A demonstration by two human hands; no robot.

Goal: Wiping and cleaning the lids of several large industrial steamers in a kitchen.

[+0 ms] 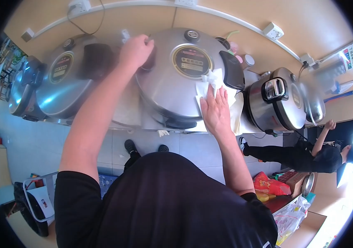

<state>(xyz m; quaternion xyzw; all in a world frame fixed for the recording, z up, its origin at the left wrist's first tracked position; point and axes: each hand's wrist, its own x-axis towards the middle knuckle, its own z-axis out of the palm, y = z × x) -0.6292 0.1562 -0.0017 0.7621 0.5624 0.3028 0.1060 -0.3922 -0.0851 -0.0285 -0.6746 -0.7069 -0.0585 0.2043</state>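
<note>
A large stainless-steel rice cooker (164, 83) stands right in front of me, with a round gold-rimmed label bearing writing on its lid. My right hand (216, 111) presses crumpled white paper tissues (214, 79) against the lid's front right, beside the black right-hand handle (233, 70). At the cooker's left side, my left hand (136, 51) is raised with curled fingers by the dark left handle (149, 60). Whether it grips that handle or something small is not clear.
Another big cooker (64, 80) stands left, with a smaller one (26, 90) beyond. To the right are a smaller rice cooker (275, 99) and a metal bowl (314, 102). Wall sockets (273, 31) run behind. A person in black (313, 158) stands at right. A red bag (269, 184) lies behind me.
</note>
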